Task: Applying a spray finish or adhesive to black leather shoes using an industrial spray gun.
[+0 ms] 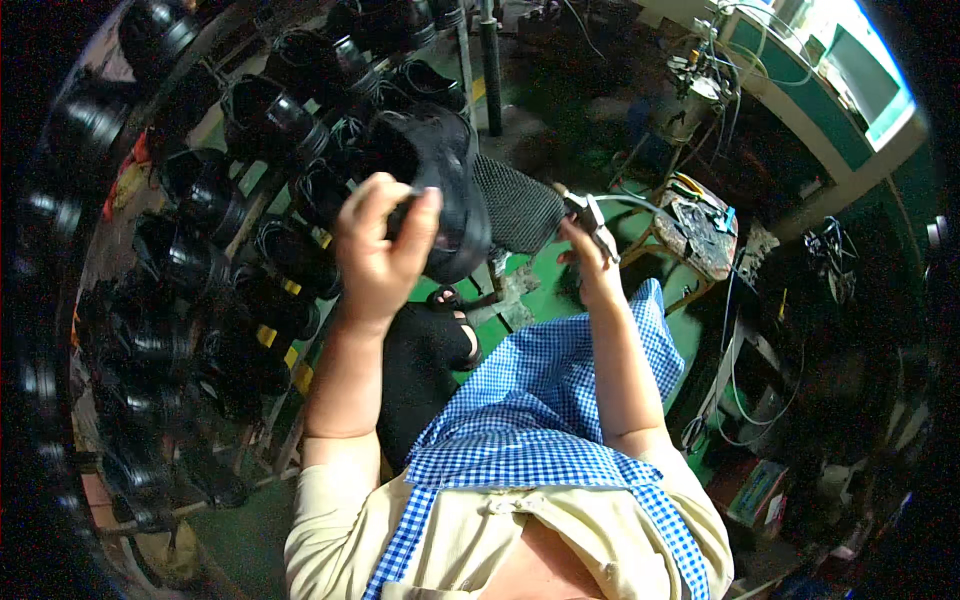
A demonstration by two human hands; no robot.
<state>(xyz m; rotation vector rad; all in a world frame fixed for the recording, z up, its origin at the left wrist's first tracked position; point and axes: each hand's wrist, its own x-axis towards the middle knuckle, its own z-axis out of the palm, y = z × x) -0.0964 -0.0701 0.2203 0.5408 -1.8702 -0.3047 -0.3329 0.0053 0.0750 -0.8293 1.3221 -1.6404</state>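
Note:
My left hand is raised and grips a black shoe by the edge of its opening, holding it up with the sole side turned toward me. My right hand is shut on a small metal hand tool with a hose running off to the right. The tool's tip points at the shoe's right side, close to a dark textured piece sticking out from behind the shoe. A blue and white checked apron covers my lap.
A metal rack on the left carries several black shoes on its shelves. A small worn stool stands on the green floor to the right, with cables beyond it. A workbench with a bright window sits at the top right.

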